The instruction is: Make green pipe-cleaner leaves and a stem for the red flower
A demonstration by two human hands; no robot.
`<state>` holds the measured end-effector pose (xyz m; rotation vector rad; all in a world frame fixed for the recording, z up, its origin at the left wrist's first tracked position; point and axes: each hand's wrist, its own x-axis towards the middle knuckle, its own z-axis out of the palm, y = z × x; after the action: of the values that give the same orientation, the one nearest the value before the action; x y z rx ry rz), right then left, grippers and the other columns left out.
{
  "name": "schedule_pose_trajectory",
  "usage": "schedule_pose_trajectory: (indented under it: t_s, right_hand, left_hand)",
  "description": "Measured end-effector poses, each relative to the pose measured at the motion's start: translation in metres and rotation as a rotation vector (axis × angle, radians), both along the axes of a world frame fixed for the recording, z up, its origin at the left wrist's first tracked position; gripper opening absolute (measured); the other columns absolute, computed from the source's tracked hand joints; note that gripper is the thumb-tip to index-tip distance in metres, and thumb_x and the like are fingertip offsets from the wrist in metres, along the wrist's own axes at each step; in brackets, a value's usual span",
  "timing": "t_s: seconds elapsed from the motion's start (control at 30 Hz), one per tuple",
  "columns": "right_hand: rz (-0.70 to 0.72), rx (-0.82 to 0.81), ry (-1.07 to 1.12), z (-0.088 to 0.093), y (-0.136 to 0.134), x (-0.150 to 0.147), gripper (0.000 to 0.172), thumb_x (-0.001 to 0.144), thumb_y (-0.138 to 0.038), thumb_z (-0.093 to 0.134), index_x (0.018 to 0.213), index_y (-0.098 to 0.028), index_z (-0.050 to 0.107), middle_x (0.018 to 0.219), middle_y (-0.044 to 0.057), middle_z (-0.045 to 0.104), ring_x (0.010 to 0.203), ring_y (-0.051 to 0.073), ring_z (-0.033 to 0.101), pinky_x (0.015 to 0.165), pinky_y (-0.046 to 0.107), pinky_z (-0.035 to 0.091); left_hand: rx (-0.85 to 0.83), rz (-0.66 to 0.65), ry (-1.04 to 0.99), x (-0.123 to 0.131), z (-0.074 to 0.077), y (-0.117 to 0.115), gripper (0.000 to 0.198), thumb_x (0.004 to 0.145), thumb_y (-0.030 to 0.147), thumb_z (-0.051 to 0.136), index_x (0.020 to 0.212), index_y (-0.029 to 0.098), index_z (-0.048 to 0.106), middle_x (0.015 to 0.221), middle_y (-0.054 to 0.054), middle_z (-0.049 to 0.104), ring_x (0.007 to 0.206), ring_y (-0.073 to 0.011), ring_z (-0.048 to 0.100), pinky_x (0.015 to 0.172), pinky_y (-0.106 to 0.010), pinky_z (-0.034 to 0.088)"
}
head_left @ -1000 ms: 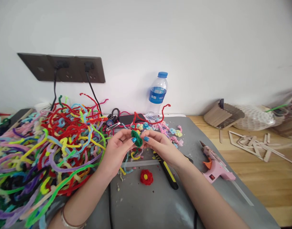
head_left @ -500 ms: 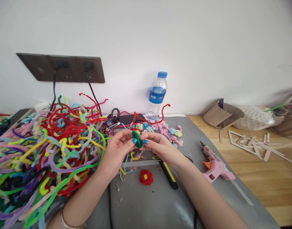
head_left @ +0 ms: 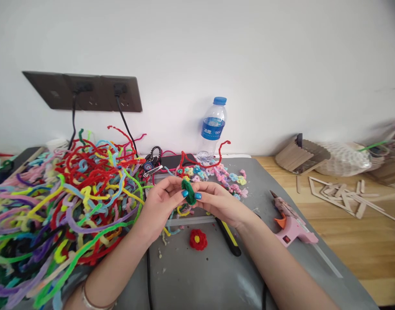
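Observation:
Between both hands is a small loop of dark green pipe cleaner (head_left: pixel 188 193), raised a little above the grey mat. My left hand (head_left: pixel 161 201) pinches its left side with thumb and fingers. From the other side, my right hand (head_left: pixel 218 200) grips it the same way, thumb tip close to the left thumb. Below them on the mat lies a red pipe-cleaner flower (head_left: pixel 198 240) with a yellow centre. Pliers with a black and yellow handle (head_left: pixel 230 239) lie partly hidden under my right hand.
A tangled heap of colourful pipe cleaners (head_left: pixel 87 193) covers the left. A water bottle (head_left: pixel 213 129) stands by the wall, with small pastel flowers (head_left: pixel 231 177) before it. At right are a pink glue gun (head_left: pixel 292 228) and wooden sticks (head_left: pixel 349 198) on the wooden table (head_left: pixel 371 241).
The green loop has turned slightly and shifted a little right and down, and its opening shows more. Both hands keep their pinch on it; everything else looks the same.

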<state>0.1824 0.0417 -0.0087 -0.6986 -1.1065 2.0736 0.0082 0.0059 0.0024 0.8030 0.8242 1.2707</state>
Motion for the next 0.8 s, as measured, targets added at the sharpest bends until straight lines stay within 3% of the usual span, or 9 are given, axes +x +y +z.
schedule_pose_trajectory:
  t_s: [0.8]
  right_hand:
    - [0.127,-0.014,0.034,0.0011,0.0003,0.0058,0.025,0.075,-0.033,0.088,0.088,-0.016,0.074,0.084,0.001,0.067,0.078,0.012,0.061,0.079,0.026,0.049]
  left_hand:
    - [0.01,-0.051,-0.029,0.0002,0.0041,-0.001,0.028,0.065,0.027,0.091,0.083,0.017,0.073,0.077,0.0,0.068,0.072,-0.011,0.062,0.066,-0.021,0.055]
